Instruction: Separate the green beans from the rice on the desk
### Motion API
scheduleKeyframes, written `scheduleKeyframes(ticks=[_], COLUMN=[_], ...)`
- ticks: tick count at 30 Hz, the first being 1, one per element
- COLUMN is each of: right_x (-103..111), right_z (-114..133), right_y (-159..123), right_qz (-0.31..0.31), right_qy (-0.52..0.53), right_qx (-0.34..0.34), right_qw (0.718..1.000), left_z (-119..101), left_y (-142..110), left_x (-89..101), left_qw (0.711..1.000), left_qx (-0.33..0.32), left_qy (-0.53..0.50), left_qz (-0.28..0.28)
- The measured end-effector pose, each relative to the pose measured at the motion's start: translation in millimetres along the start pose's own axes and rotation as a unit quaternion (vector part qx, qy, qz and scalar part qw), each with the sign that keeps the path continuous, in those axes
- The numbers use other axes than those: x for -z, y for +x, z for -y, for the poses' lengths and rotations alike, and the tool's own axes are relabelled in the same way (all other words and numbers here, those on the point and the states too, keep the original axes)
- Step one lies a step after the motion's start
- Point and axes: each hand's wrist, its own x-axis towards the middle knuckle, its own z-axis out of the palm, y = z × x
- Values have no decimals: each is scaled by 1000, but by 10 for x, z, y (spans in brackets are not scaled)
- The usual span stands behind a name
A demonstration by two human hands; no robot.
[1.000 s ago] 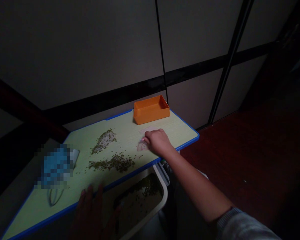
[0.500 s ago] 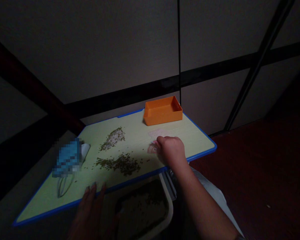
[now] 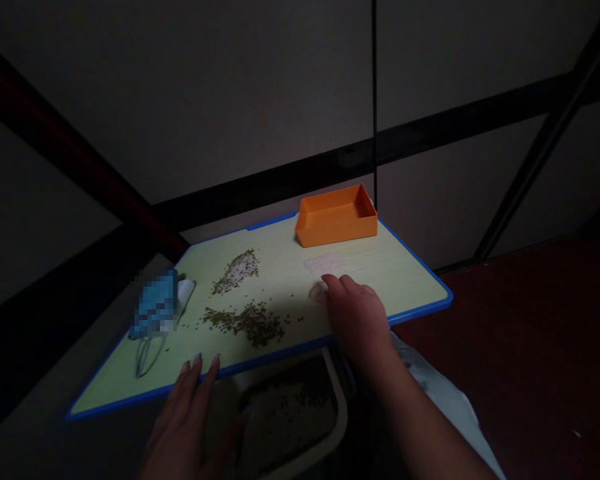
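My right hand [image 3: 357, 313] is closed at the right part of a pale board [image 3: 405, 280] with a blue rim. Its fingertips grip a small translucent thing [image 3: 319, 292]; its kind is unclear, as the hand covers part of it. Just beyond lies a thin pinkish-white patch [image 3: 325, 263], perhaps grains. My left hand [image 3: 185, 413] rests at the board's front edge, fingers stretched out and apart, holding nothing. Between the hands is a dark green pile [image 3: 257, 325] of small beans or seeds. Farther back, a mixed pile [image 3: 237, 270] shows whitish grains with green ones.
An orange open box [image 3: 337, 227] stands at the board's back right. On the left lies a blue packet [image 3: 155, 303], blurred out, with a looped cord [image 3: 147, 357]. Below the front edge is a light-rimmed container [image 3: 340, 407] with dark bits inside. A panelled wall rises behind.
The view has shifted slightly, so the board sits farther right in the picture. The red print seen by my right fingertips no longer shows clearly. My left fingers lie a little farther onto the board's edge.
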Motion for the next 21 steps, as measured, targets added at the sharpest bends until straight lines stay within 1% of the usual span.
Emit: scheduleKeyframes(ticks=[3, 8, 12, 16, 21], right_x=[7, 46, 66, 57, 59], right_z=[-30, -95, -127, -127, -117], right_y=[-29, -79, -113, -121, -111], right_qz=[12, 15, 9, 3, 3], right_qy=[45, 100, 123, 114, 121], right_qx=[1, 13, 35, 36, 35], right_qw=[999, 995, 992, 993, 992], left_z=[-14, -13, -32, -40, -26], left_y=[23, 33, 22, 9, -5], left_x=[0, 8, 11, 16, 6], left_qw=[1000, 1000, 1000, 999, 998], left_qx=[11, 8, -9, -32, -44], left_qy=[2, 12, 8, 10, 20], left_qz=[-4, 22, -6, -31, -40])
